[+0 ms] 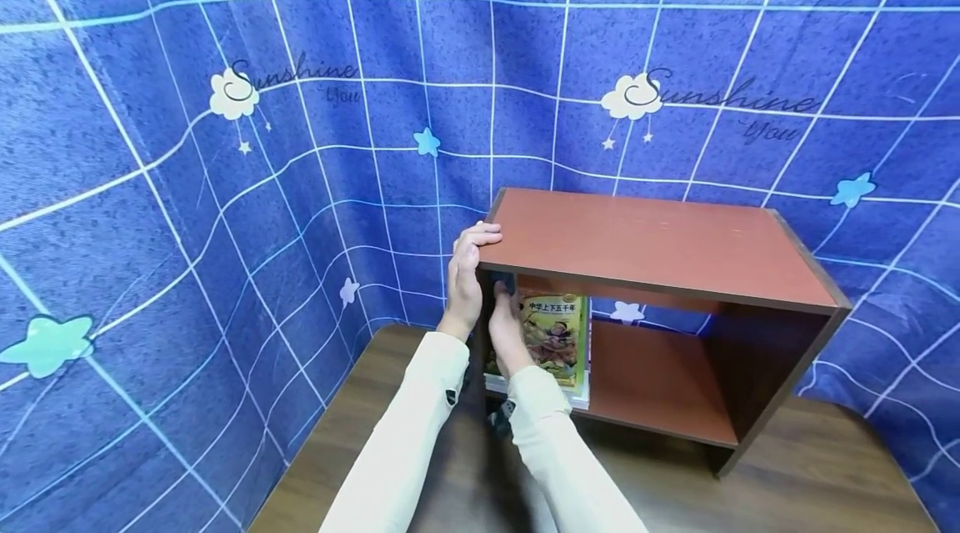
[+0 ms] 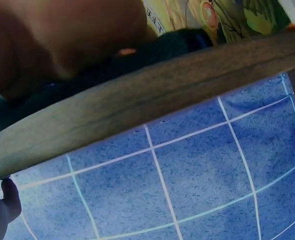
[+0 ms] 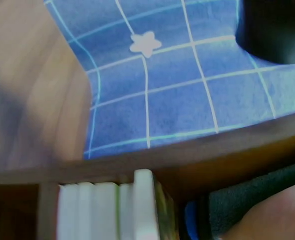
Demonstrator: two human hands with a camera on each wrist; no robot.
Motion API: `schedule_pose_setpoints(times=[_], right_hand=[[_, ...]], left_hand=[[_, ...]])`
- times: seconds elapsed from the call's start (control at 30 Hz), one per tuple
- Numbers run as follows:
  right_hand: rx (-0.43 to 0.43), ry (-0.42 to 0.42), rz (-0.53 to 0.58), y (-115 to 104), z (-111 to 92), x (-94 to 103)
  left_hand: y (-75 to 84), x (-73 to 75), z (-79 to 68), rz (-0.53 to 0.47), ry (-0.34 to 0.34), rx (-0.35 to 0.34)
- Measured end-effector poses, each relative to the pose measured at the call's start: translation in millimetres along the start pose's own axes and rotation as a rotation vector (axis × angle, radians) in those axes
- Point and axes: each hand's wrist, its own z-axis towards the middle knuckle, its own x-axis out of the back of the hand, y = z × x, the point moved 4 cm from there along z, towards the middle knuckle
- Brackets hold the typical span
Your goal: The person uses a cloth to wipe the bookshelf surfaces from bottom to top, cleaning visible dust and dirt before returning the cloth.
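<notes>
A small bookshelf (image 1: 660, 245) with a reddish-brown top and dark sides stands on the table. My left hand (image 1: 467, 274) holds its upper left corner, fingers bent over the top edge and palm along the outer side. Inside the left end, my right hand (image 1: 507, 324) grips a dark felt-like pad (image 3: 237, 205) with a blue edge, held along the inner face of the side panel (image 2: 137, 100). Most of the pad is hidden by the hand. Books (image 1: 558, 341) stand upright just right of that hand, the nearest cover yellow-green and illustrated.
Under the bookshelf lies a wood-grain table (image 1: 390, 399). Blue curtain (image 1: 360, 166) with white grid lines, stars and clouds hangs close behind and to the left. The shelf's right side panel (image 1: 780, 383) stands beyond the books. White book edges (image 3: 105, 210) line up near the panel.
</notes>
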Motion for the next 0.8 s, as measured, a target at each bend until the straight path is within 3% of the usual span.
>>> schedule_pose_setpoints(times=[0.27,0.6,0.8], right_hand=[[0.003,0.018,-0.050,-4,-34,-3.9],[0.132,-0.103,0.035,-29,-58,-10.0],[0.151,-0.192,0.037,-55,-60,-12.0]], left_hand=[[0.8,-0.9,4.4,-0.027,-0.052,-0.026],[-10.6,-2.0,0.8,-0.129,-0.209,0.220],[-12.9,1.1,-1.1,-0.186,-0.226,0.280]])
